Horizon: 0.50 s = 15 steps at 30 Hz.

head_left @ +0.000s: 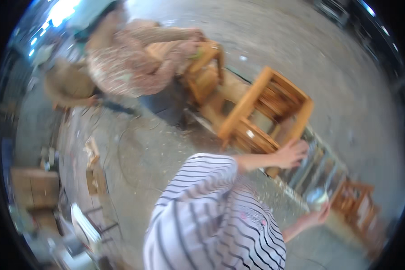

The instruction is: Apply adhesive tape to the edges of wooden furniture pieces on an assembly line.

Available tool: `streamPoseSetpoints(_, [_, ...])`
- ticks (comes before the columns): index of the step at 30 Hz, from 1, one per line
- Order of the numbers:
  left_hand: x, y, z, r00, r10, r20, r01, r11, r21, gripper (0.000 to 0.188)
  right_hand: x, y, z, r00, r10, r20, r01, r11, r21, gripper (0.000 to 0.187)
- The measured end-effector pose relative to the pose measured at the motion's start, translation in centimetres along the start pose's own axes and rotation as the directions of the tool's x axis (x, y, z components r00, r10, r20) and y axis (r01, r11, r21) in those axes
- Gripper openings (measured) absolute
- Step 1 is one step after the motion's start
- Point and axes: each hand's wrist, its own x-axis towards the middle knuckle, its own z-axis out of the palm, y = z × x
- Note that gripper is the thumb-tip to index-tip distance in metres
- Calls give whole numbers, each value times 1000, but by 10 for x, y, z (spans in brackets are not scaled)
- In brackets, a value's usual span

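My left hand [292,154] reaches past the lower corner of an orange-brown wooden stool-like frame [243,112]. Its fingers are curled and blurred, so what they hold, if anything, is unclear. Further down and to the right is my right hand [318,216], fingertips drawn together by a small pale bluish-white thing [317,196] too smeared to name. Both hands hover beside a roller conveyor [317,164]. The wooden frame stands on the conveyor line, with open sides and crossbars showing.
Up the line, a co-worker in a patterned top [126,63] handles another wooden frame [205,72]. Behind sits another person in brown [69,83]. More wooden frames [353,198] stand at lower right. Cardboard boxes [35,186] and a wooden offcut [96,180] lie left.
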Motion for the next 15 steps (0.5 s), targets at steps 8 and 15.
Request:
streamPoseSetpoints(8, [-49,-57,-124,695,-485,-530,629,768,121,71,18,16,-15,968,71,240,-95,991,89,35])
streamPoseSetpoints(15, [-148,-120,-169,345,-906,244,905,252,-343,103,-14,9,43,798,94,595,-215,967,136,39])
